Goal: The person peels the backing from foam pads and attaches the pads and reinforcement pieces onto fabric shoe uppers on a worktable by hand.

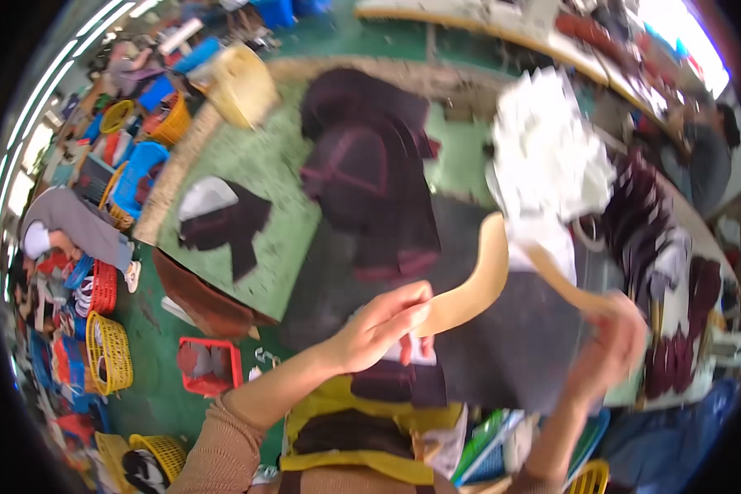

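Observation:
My left hand (379,325) is closed in a pinch on one end of a curved beige strip (479,284), whose other end rises away over the dark table mat (510,329). My right hand (613,337), smeared by motion, is closed on a narrower tan strip (564,280). Whether the two strips join cannot be made out. Below my left hand lies a dark cut piece (399,383) with a white patch, near my body. Beyond the hands sit a heap of dark pieces with reddish seams (370,165) and a tall pile of white pieces (547,148).
A dark piece with a white part (222,218) lies on the green tabletop (263,156). A yellowish container (243,86) stands at the far left corner. Maroon pieces (638,193) hang along the right. Baskets, including a red bin (210,366), stand on the left floor; people work around.

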{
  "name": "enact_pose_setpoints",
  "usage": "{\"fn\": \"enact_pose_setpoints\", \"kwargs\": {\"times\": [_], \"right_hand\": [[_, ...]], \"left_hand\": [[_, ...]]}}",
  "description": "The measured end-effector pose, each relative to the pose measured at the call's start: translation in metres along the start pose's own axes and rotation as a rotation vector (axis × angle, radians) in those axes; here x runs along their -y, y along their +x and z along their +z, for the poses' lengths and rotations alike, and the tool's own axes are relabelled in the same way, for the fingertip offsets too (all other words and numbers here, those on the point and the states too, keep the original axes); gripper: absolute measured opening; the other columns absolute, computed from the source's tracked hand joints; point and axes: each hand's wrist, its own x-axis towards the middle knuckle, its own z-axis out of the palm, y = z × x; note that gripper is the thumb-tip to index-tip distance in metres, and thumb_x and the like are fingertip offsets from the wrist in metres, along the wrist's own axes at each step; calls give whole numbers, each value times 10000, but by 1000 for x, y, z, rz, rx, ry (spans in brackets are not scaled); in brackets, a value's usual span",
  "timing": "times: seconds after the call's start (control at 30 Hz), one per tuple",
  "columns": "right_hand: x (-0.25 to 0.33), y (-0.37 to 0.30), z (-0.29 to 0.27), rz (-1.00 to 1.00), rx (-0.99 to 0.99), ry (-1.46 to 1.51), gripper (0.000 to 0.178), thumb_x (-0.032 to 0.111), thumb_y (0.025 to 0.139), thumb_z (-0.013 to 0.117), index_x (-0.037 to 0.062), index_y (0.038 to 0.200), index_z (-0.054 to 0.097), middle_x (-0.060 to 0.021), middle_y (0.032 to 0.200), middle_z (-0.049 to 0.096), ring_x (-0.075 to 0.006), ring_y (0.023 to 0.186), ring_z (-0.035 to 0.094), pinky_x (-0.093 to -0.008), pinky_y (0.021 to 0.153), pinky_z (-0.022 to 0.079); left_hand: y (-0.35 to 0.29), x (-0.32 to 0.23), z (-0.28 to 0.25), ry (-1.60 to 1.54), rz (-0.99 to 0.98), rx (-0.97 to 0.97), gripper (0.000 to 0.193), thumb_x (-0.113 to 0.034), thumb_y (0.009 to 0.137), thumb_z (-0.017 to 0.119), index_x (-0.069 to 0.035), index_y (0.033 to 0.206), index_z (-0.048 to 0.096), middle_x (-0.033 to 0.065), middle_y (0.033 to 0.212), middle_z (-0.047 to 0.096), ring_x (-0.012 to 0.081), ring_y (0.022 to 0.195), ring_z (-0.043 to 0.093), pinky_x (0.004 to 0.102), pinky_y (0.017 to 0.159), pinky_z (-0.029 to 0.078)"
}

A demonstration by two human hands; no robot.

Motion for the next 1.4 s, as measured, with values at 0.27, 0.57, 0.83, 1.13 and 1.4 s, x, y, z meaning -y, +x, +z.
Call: {"fn": "enact_pose_setpoints", "kwargs": {"times": [0.27,0.57,0.83,1.13,1.4], "right_hand": [[97,-37,6,-354,591,-677,735,-3,552,803,90,1261,630,-159,1466,497,-392,1398,383,-503,1162,284],[130,-95,48,-657,728,-360,250,53,735,735,101,979,719,-16,878,692,-199,906,584,-370,834,472],[157,-169,55,151,899,-79,111,7,947,666,-75,1021,683,-131,947,715,-177,793,667,-301,744,584],[204,-186,88,-92,1052,-408,108,26,862,744,-34,940,699,-70,818,693,-148,713,647,-287,644,536],[191,-196,92,387,1160,74,206,96,869,773,10,983,625,-50,924,641,-127,871,605,-264,798,483]], "left_hand": [[-18,-10,21,-185,-30,58,275,-349,1096,395,-112,957,413,10,681,430,92,550,441,223,457,349],[-101,-42,49,-189,54,71,424,-444,1081,387,-72,919,510,13,690,540,62,500,509,188,382,370],[-180,-28,35,444,435,-337,233,-143,998,539,1,817,571,83,631,639,238,514,639,358,514,491],[-224,-38,34,1232,292,-522,329,-361,963,621,-85,786,595,97,563,555,273,478,605,398,435,467],[-233,-64,-16,127,-58,42,399,-419,947,684,-36,845,726,46,725,706,155,640,633,339,630,493]]}}
